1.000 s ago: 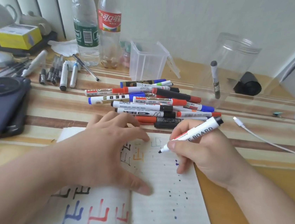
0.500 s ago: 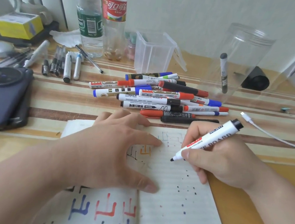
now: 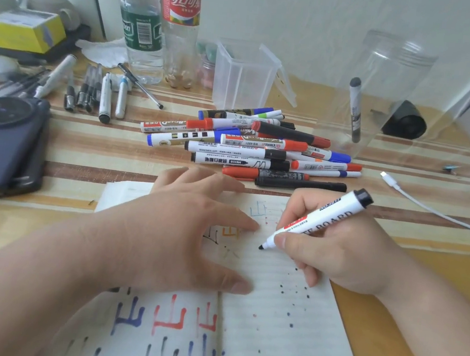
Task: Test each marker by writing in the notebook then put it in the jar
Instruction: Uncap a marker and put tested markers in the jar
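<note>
An open lined notebook [image 3: 291, 339] lies in front of me, its left page full of coloured strokes. My left hand [image 3: 180, 236] rests flat on the left page and holds it down. My right hand [image 3: 334, 247] grips a white whiteboard marker [image 3: 317, 216] with a black end, its black tip at the right page. A pile of several markers [image 3: 249, 147] lies beyond the notebook. Behind it to the right stands a tall clear jar [image 3: 391, 78] with one grey-capped marker [image 3: 355, 109] inside.
Two plastic bottles [image 3: 145, 27] and a clear square tub [image 3: 242, 73] stand at the back. Several pens [image 3: 97, 92] lie at the left, near a dark phone [image 3: 0, 145] and a yellow box [image 3: 22, 30]. A white cable [image 3: 429, 206] runs off to the right.
The marker tip has shifted slightly right and down the right page. My left hand stays pressed on the notebook. The view has tilted down a little.
</note>
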`<state>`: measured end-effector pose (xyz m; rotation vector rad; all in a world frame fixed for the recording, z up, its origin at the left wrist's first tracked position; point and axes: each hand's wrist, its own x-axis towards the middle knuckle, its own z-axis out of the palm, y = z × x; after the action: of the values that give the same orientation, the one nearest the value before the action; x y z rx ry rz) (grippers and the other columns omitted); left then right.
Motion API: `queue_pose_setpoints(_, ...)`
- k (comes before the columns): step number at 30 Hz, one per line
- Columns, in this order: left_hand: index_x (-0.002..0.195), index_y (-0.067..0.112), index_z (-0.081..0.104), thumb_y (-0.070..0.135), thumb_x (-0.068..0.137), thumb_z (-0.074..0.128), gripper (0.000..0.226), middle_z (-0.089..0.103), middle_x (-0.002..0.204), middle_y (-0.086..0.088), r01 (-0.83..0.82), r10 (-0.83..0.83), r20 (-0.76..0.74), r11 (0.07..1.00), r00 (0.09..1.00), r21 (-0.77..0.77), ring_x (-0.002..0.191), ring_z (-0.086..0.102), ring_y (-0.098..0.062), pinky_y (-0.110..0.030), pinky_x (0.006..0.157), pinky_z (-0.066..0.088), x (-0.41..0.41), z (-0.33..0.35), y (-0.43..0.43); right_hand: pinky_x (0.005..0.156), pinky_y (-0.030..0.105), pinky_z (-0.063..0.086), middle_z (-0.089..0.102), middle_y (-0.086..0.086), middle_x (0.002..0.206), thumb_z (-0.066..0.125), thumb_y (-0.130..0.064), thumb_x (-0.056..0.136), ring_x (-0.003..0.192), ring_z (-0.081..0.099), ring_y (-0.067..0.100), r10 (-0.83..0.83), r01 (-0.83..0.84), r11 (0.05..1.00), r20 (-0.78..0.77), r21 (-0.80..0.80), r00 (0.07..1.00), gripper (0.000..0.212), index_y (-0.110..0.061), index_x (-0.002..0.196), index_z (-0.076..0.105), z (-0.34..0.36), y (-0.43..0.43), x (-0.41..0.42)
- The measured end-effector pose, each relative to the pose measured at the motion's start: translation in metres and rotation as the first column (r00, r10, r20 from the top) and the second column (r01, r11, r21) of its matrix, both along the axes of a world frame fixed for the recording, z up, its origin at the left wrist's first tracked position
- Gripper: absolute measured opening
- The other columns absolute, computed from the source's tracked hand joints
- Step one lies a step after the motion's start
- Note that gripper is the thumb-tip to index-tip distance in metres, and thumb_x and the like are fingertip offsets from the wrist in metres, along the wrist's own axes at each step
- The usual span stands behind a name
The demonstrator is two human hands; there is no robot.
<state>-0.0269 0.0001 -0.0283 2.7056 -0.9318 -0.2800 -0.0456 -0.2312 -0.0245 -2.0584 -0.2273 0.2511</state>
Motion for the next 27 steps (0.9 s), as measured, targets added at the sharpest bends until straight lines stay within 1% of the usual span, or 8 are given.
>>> queue_pose_setpoints(4,0.136,0.069,0.034,0.102,0.053,0.046,0.09,0.016,0.148,0.035,-0.014,0.014,-0.007,1.0,1.0,0.017,0.142,0.002,0.001,-0.034,0.119,0.0,-0.0004,0.0001,-0.0039,0.043,0.031,0.045,0.058,0.013,0.055,0.078,-0.016,0.082,0.04,0.058,0.025,-0.012,0.012,1.0,0.005,-0.029,1.0,0.018,-0.017,0.073,0.062,0.0004,0.0023,-0.0013)
queue_pose_setpoints(8,0.136,0.07,0.032,0.101,0.051,0.048,0.092,0.015,0.148,0.035,-0.031,0.032,-0.036,0.999,0.999,0.031,0.139,0.0,0.002,-0.031,0.115,0.003,-0.0014,0.0018,-0.0053,0.043,0.03,0.045,0.057,0.021,0.058,0.074,-0.009,0.085,0.04,0.059,0.024,-0.017,0.018,0.997,0.009,-0.08,1.0,0.018,-0.014,0.073,0.061,0.0031,0.0061,-0.0024)
queue_pose_setpoints(11,0.136,0.07,0.032,0.101,0.05,0.049,0.093,0.015,0.148,0.036,-0.036,0.037,-0.046,0.999,0.998,0.028,0.139,0.001,0.002,-0.032,0.115,0.005,-0.0017,0.0021,-0.0056,0.042,0.031,0.045,0.056,0.016,0.054,0.078,-0.014,0.078,0.041,0.057,0.021,-0.008,0.007,0.996,-0.014,-0.084,1.0,0.019,-0.013,0.069,0.061,0.0044,0.0062,-0.0029)
queue_pose_setpoints(15,0.135,0.07,0.031,0.103,0.048,0.047,0.094,0.016,0.149,0.035,-0.032,0.033,-0.033,0.999,0.999,0.029,0.142,0.003,-0.001,-0.035,0.117,0.006,-0.0009,-0.0004,-0.005,0.043,0.03,0.047,0.058,0.005,0.052,0.071,-0.022,0.067,0.046,0.055,0.018,0.019,-0.024,0.997,-0.065,-0.07,0.998,0.012,-0.014,0.067,0.062,0.0053,0.006,-0.0052)
queue_pose_setpoints(18,0.135,0.071,0.03,0.103,0.048,0.047,0.094,0.015,0.15,0.034,-0.037,0.038,-0.038,0.999,0.999,0.033,0.143,0.003,-0.003,-0.036,0.117,0.007,-0.0003,-0.0006,-0.0052,0.043,0.031,0.048,0.061,0.002,0.055,0.071,-0.023,0.071,0.048,0.057,0.018,0.024,-0.027,0.999,-0.055,-0.046,0.998,0.011,-0.015,0.071,0.063,0.0035,0.005,-0.0042)
queue_pose_setpoints(22,0.136,0.071,0.03,0.101,0.049,0.048,0.094,0.015,0.15,0.034,-0.043,0.044,-0.048,0.999,0.998,0.031,0.142,0.002,-0.001,-0.037,0.118,0.007,-0.0017,0.0009,-0.0054,0.044,0.033,0.049,0.065,0.006,0.059,0.075,-0.022,0.079,0.048,0.06,0.025,0.016,-0.016,1.0,-0.038,-0.003,0.999,0.014,-0.014,0.075,0.064,0.002,0.0039,-0.0037)
queue_pose_setpoints(24,0.136,0.071,0.03,0.102,0.048,0.047,0.094,0.016,0.151,0.033,-0.039,0.04,-0.037,0.999,0.999,0.03,0.143,0.004,-0.002,-0.039,0.12,0.008,-0.0015,0.0003,-0.0054,0.043,0.032,0.049,0.064,0.005,0.058,0.077,-0.014,0.085,0.045,0.059,0.021,0.016,-0.016,0.999,-0.021,-0.027,1.0,0.018,-0.013,0.073,0.063,0.0024,0.0049,-0.0041)
queue_pose_setpoints(27,0.136,0.07,0.03,0.103,0.048,0.046,0.095,0.016,0.15,0.034,-0.037,0.038,-0.033,0.999,0.999,0.03,0.143,0.003,-0.002,-0.039,0.12,0.008,-0.0014,0.0,-0.0054,0.043,0.032,0.048,0.062,0.004,0.055,0.073,-0.007,0.085,0.044,0.058,0.02,-0.001,0.0,0.999,-0.016,-0.046,1.0,0.02,-0.013,0.069,0.063,0.0023,0.0061,-0.0037)
